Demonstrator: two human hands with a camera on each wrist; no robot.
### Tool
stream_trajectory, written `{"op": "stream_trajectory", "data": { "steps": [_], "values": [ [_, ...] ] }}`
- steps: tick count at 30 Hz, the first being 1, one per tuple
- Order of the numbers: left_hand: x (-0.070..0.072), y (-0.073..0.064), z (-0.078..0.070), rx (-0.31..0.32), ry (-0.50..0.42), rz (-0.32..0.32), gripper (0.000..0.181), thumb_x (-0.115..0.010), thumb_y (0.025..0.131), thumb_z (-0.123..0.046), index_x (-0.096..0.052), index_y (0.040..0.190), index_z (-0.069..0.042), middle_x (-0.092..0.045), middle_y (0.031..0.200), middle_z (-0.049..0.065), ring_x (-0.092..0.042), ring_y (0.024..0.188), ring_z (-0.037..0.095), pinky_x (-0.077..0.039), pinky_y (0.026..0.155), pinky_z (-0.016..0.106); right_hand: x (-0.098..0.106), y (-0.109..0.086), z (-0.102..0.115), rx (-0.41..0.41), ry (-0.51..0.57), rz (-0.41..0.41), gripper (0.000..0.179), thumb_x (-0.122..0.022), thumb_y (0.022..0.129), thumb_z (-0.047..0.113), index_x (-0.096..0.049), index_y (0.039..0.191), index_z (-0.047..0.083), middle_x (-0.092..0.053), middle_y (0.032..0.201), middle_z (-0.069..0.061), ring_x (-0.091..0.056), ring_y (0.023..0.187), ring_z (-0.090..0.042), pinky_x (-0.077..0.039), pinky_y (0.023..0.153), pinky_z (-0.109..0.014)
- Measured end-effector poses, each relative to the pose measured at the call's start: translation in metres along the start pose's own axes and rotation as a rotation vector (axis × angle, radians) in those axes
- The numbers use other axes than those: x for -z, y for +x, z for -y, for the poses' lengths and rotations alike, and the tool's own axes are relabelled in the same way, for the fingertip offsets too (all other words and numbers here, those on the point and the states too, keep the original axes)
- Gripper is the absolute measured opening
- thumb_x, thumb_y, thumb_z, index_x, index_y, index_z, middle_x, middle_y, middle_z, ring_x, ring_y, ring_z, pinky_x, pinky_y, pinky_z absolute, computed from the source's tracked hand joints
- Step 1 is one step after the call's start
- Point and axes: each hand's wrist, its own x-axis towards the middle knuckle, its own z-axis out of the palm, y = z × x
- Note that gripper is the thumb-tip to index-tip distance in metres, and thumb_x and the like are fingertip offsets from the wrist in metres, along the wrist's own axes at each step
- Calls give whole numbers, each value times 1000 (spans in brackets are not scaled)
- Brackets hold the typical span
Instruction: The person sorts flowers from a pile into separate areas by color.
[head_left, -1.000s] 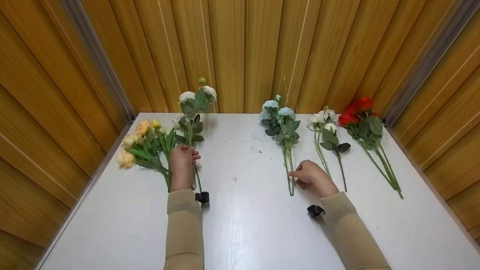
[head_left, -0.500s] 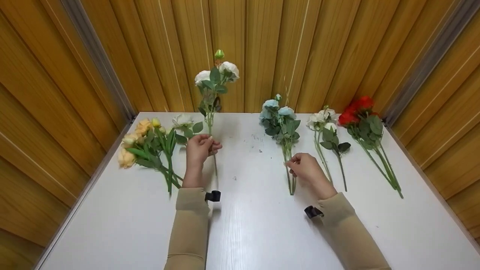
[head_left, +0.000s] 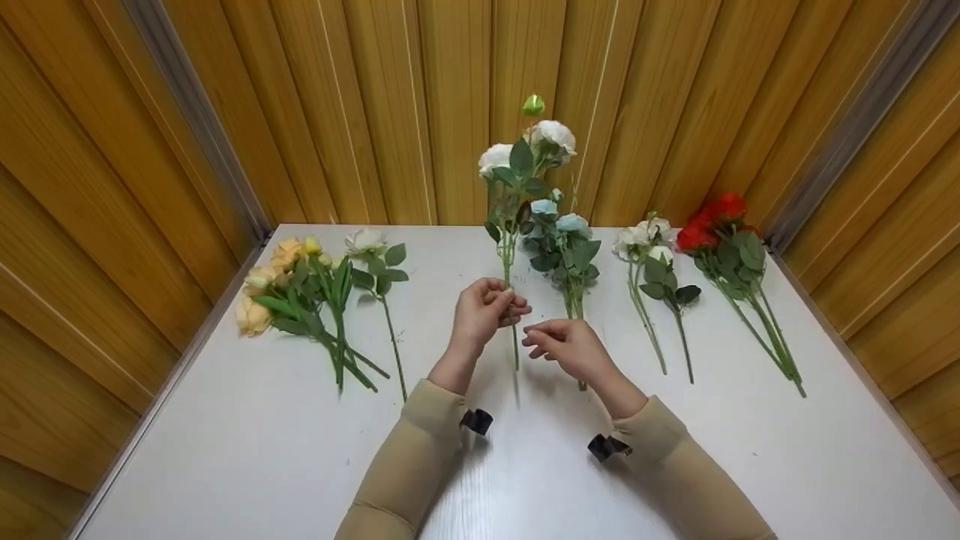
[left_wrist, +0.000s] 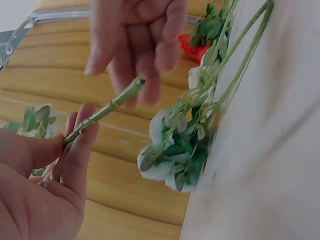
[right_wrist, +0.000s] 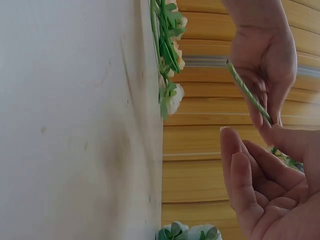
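Above the surface (head_left: pixel 300 450), near mid-view, the left hand (head_left: pixel 482 311) pinches the stem of a white flower spray (head_left: pixel 520 159) between thumb and fingers, blooms uppermost. Its leaves hide part of the blue flowers (head_left: pixel 572 259) behind; the right hand (head_left: pixel 576 351) covers much of their lower stems. Right hand: fingers loosely bent, holding nothing, just beside the spray's lower stem. Head view shows a gap there; in both wrist views stem and right hand overlap or nearly so, and contact cannot be judged from those alone. Left wrist view shows the stem's cut end (left_wrist: pixel 141 81) plainly; most of the spray's blooms are hidden or cut off there. Compared with 0.5 s ago: spray shifted rightward, right hand now off the blue flowers' stems.
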Motion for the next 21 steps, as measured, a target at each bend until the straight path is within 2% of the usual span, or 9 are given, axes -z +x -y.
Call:
{"op": "stream_trajectory", "data": {
  "steps": [4, 7, 10, 14, 17, 21],
  "values": [
    [-17, -5, 8, -38, -19, 25, 11, -58, 103, -1, -59, 111, 6, -78, 92, 18, -78, 80, 16, -64, 73, 30, -6, -1, 2, 24, 42, -22, 20, -67, 99, 10, -76, 108, -5, -79, 95, -16, -74, 76, -13, -60, 71, -28],
    [-22, -8, 10, -36, 2, 42, 9, -59, 103, -1, -59, 109, 5, -78, 92, 19, -78, 79, 16, -65, 75, 31, -7, -2, 3, 25, 37, -41, 12, -70, 96, 6, -76, 99, -5, -78, 87, -13, -70, 70, -9, -60, 68, -27],
    [-20, -8, 9, -12, 78, 83, 10, -60, 103, -4, -60, 110, 3, -78, 96, 19, -78, 82, 18, -65, 78, 34, -4, -3, 3, 11, 0, -36, 9, -71, 95, 5, -76, 94, -2, -76, 82, -9, -69, 69, -9, -62, 70, -32],
    [-8, -4, 3, 19, 242, 114, 18, -63, 103, -11, -62, 117, 0, -79, 102, 18, -79, 90, 23, -64, 85, 37, 9, -2, 2, -10, -43, -20, 10, -72, 96, 7, -76, 95, -2, -76, 82, -10, -70, 70, -10, -63, 76, -45],
    [7, 2, -2, 42, 379, 51, 23, -64, 103, -16, -64, 121, -2, -79, 104, 16, -78, 96, 24, -61, 89, 38, 27, -1, 0, -32, -52, -21, 14, -71, 96, 8, -76, 98, -4, -77, 84, -11, -70, 70, -10, -63, 78, -47],
    [37, 9, -6, 78, 553, -121, 25, -65, 102, -20, -65, 120, -2, -77, 104, 14, -75, 97, 25, -58, 88, 39, 58, 0, -3, -75, -81, -22, 17, -71, 97, 10, -75, 101, -6, -77, 84, -10, -70, 70, -8, -63, 73, -33]
  ]
}}
